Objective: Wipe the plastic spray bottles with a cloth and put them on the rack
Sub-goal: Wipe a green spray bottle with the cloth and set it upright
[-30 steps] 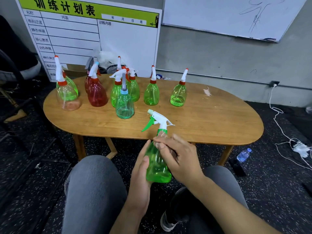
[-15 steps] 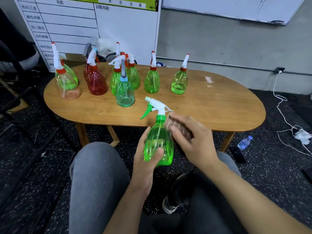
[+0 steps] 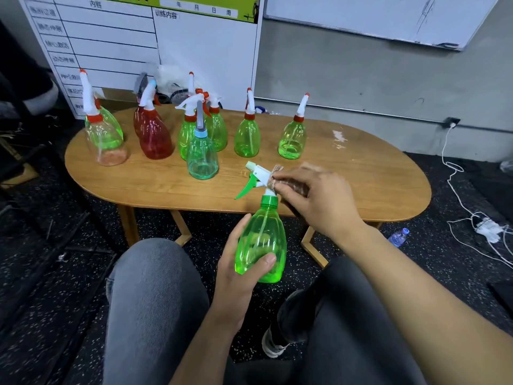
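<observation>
A green spray bottle (image 3: pixel 261 240) with a white head and green trigger is held upright above my knees, in front of the table. My left hand (image 3: pixel 238 270) grips its body, thumb across the front. My right hand (image 3: pixel 319 201) holds a small brownish cloth (image 3: pixel 273 177) and presses it against the back of the white spray head. Several more spray bottles stand on the wooden table (image 3: pixel 361 184): green ones (image 3: pixel 247 137), a red one (image 3: pixel 154 137), a teal one (image 3: pixel 202 158) and a clear pinkish one (image 3: pixel 107 143). No rack is in view.
Boards lean against the wall behind the table. A small water bottle (image 3: pixel 398 237) lies on the dark floor at the right, beside white cables and a power strip (image 3: pixel 488 226). My knees in grey trousers fill the lower view.
The bottle has risen and come upright in my left hand. My right hand with the cloth has moved from the bottle's body up to the spray head.
</observation>
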Demonstrator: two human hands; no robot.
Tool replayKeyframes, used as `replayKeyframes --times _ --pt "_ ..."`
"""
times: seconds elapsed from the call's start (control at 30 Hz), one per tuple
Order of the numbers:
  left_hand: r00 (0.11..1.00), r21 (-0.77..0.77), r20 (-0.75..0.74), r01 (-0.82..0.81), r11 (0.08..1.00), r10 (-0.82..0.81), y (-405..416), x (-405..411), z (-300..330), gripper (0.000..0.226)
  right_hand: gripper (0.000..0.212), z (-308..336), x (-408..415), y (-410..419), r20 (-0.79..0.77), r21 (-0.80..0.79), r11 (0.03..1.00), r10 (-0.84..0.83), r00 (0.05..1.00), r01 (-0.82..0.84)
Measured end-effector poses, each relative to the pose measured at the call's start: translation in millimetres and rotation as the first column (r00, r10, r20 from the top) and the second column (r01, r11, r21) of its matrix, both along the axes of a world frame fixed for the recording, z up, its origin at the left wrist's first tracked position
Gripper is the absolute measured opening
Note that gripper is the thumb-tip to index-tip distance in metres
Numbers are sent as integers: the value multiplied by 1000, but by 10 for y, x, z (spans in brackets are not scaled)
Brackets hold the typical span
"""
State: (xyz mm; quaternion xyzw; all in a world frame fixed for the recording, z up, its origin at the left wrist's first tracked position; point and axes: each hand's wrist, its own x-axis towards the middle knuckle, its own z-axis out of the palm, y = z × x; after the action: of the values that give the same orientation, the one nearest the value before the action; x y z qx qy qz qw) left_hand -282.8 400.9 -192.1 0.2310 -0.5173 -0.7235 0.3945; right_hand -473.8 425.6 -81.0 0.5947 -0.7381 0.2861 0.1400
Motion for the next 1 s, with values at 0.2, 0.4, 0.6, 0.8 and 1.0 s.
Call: replayKeyframes --times 0.2,0.4,0.6,0.8,1.0 --pt "1000 -4 1 10 1000 -10 -2 11 17 83 30 31 51 -12 1 91 991 100 995 -99" --pt "1000 -2 5 7 1000 -7 3 22 36 86 28 55 68 -35 1 100 990 99 995 -98" --pt "1000 -25 21 10 1000 -9 6 25 49 86 36 87 64 -89 10 3 1000 -10 1000 10" --pt "999 -43 39 35 998 -33 15 40 58 83 33 156 130 -140 8 -47 999 -22 1000 23" --pt "998 -46 54 40 998 -38 17 48 59 83 32 131 234 -154 -25 -27 999 31 999 -32"
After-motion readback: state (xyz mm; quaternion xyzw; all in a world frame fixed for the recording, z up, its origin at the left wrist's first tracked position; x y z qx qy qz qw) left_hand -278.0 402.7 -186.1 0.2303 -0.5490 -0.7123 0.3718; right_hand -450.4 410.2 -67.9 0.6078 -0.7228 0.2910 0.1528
